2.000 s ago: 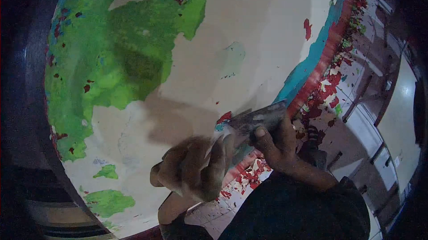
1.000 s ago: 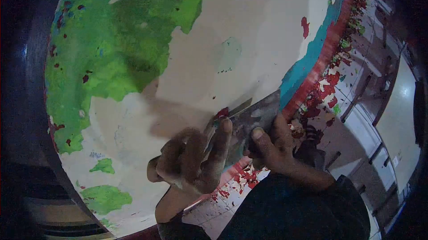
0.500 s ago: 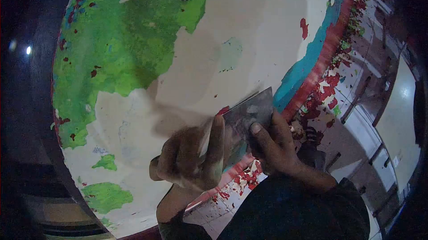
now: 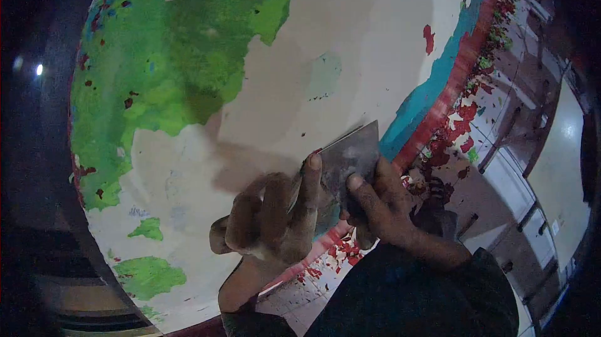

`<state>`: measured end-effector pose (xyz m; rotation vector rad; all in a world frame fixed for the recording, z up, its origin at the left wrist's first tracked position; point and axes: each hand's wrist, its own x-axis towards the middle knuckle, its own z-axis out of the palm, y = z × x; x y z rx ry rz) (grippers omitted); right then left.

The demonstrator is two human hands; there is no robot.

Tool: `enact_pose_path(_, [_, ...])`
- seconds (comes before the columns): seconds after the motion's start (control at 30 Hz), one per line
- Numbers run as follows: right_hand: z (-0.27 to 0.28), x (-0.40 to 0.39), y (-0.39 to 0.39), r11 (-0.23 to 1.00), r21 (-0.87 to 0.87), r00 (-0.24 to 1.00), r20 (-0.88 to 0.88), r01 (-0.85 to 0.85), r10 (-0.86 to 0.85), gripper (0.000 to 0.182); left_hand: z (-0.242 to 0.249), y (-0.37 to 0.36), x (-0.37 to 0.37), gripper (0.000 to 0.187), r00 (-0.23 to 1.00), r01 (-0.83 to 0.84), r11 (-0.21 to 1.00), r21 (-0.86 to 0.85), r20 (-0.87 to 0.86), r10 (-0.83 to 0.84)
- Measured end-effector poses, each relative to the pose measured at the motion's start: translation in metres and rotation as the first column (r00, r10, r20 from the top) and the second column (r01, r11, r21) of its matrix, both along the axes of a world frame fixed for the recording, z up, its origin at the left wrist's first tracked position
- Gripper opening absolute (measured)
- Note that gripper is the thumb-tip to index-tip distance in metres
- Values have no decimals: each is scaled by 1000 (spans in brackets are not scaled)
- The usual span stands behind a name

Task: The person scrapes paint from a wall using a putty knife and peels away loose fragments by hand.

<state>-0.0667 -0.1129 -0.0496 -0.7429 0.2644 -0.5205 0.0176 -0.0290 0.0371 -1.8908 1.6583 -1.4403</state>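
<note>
A thin, flat grey metal scraper blade (image 4: 354, 149) is tilted in front of a curved, paint-worn wall (image 4: 369, 43). My right hand (image 4: 385, 209) is closed on its lower right side, with the thumb pressed flat on the face. At the blade's left edge is my left hand (image 4: 269, 212), its index fingertip against the upper left corner and its other fingers curled. The left thumb is hidden. A small red fleck shows beside that fingertip. Behind the hands the wall is bare off-white, and their shadow falls on it.
Green paint (image 4: 194, 43) covers the wall's upper left. A teal band (image 4: 432, 93) and a red border (image 4: 447, 102) run along its lower right edge. Red flakes (image 4: 466, 112) litter the tiled floor. A pale curved surface (image 4: 566, 130) stands at the far right.
My left hand, blurred before, is now sharper, with its index finger a little further right. The blade and my right hand have shifted slightly left. Less red shows at the blade's corner.
</note>
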Motion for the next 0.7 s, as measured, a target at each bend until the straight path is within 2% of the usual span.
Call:
enact_pose_path(0.07, [1, 0, -5, 999, -45, 1000, 15, -13, 14, 32, 1, 5, -5, 52, 987, -85, 995, 54, -132, 92])
enact_pose_path(0.13, [-1, -1, -2, 999, -24, 998, 43, 43, -42, 32, 4, 5, -6, 44, 975, -76, 993, 88, -203, 93])
enact_pose_path(0.17, [-2, -1, -2, 997, -13, 996, 58, 71, -70, 32, 7, 3, -6, 36, 976, -30, 995, 93, -211, 49])
enact_pose_path(0.27, [-11, -8, -5, 961, -163, 953, 244, 222, -178, 29, 5, 5, 3, 30, 959, 190, 982, 5, -213, -185])
enact_pose_path(0.3, [-15, -8, -2, 962, -178, 964, 203, 208, -171, 29, 3, 8, 5, 30, 938, 277, 960, -42, -206, -280])
enact_pose_path(0.43, [-27, -7, 0, 954, -249, 986, 71, 167, -154, 26, -1, 12, 10, 30, 918, 292, 954, -69, -260, -300])
enact_pose_path(0.5, [-23, -7, -4, 940, -304, 986, 6, 158, -164, 25, 0, 14, 6, 31, 927, 245, 968, -53, -280, -250])
enact_pose_path(0.57, [-14, -7, -10, 911, -377, 976, -65, 167, -206, 24, 8, 11, -8, 33, 956, 104, 994, 21, -279, -94])
enact_pose_path(0.63, [-19, -4, -10, 929, -331, 979, -62, 163, -194, 23, 8, 9, -11, 35, 974, 28, 998, 51, -226, -15])
enact_pose_path(0.7, [-22, -2, -11, 936, -314, 981, -55, 159, -185, 23, 2, 7, -3, 35, 988, 68, 998, 15, -137, -65])
